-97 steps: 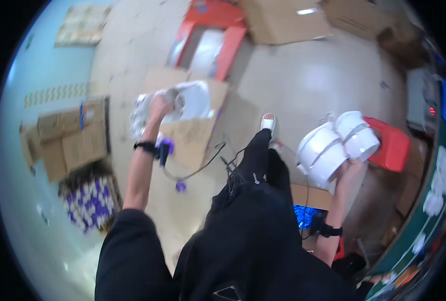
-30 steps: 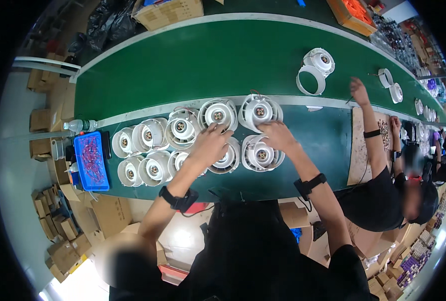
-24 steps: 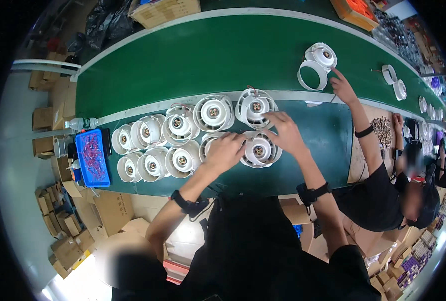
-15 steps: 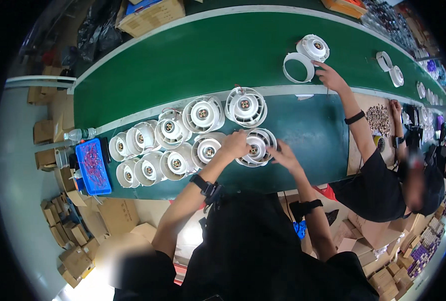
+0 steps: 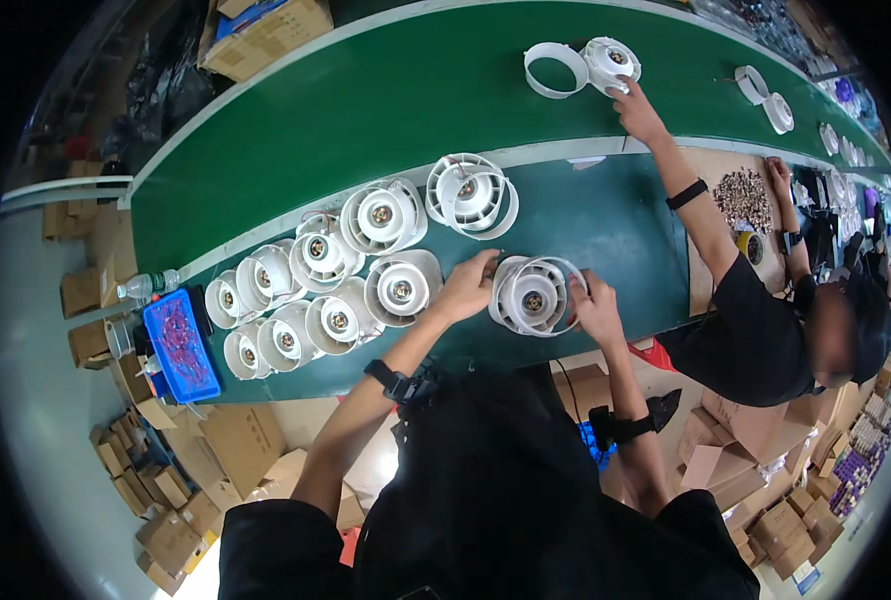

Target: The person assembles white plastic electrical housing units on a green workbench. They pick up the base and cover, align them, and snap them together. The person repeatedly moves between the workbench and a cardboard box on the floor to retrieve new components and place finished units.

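A round white fan housing (image 5: 533, 297) lies on the green bench (image 5: 615, 215) in front of me. My left hand (image 5: 468, 286) grips its left rim and my right hand (image 5: 594, 303) grips its right rim. To its left stand several more white fan housings in two rows, the nearest one (image 5: 401, 288) just beside my left hand. Another housing (image 5: 471, 193) sits behind, close to the belt edge.
A green conveyor belt (image 5: 365, 95) runs behind the bench. A co-worker's hand (image 5: 633, 105) touches a white fan housing (image 5: 610, 60) next to a white ring (image 5: 557, 69) on the belt. A blue tray (image 5: 176, 343) sits at the bench's left end. Cardboard boxes (image 5: 170, 500) lie on the floor.
Earlier I carried stacks of housings over the floor. Since a second ago both hands drew in around the single housing, and the co-worker's hand reached up to the parts on the belt.
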### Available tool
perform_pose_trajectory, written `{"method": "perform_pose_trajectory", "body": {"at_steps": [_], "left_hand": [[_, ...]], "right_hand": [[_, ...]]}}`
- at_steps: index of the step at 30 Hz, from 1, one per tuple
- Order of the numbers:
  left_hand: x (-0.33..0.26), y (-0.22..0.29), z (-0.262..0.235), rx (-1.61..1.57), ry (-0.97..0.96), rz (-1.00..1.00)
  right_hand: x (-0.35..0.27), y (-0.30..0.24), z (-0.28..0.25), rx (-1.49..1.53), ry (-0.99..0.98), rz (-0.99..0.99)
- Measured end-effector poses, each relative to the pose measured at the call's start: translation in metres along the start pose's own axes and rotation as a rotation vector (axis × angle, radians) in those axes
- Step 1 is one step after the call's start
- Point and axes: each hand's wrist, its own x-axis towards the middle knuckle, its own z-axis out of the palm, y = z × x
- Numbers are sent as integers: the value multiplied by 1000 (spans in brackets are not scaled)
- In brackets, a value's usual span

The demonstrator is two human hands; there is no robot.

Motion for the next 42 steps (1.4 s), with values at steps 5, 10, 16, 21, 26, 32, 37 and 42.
{"method": "perform_pose_trajectory", "body": {"at_steps": [5, 10, 16, 21, 26, 32, 37, 42], "left_hand": [[5, -5, 33, 165, -64, -163], [21, -14, 45, 141, 77, -118], [33, -6, 43, 154, -94, -31], [12, 19, 36, 117, -103, 290], [-39, 72, 11, 232, 24, 425], [-82, 99, -30, 468, 212, 682], [-111, 110, -41, 562, 207, 722], [-120, 112, -42, 647, 318, 877]], "right_hand": [[13, 46, 4, 377, -12, 31], [3, 87, 17, 754, -99, 77], [-12, 93, -6, 671, -297, -132], [-34, 72, -30, 596, -446, -102], [-62, 80, -76, 506, -336, -59], [-52, 78, -85, -55, -132, -301], [-33, 61, -33, -196, -78, -352], [-16, 43, 6, -149, -105, -447]]}}
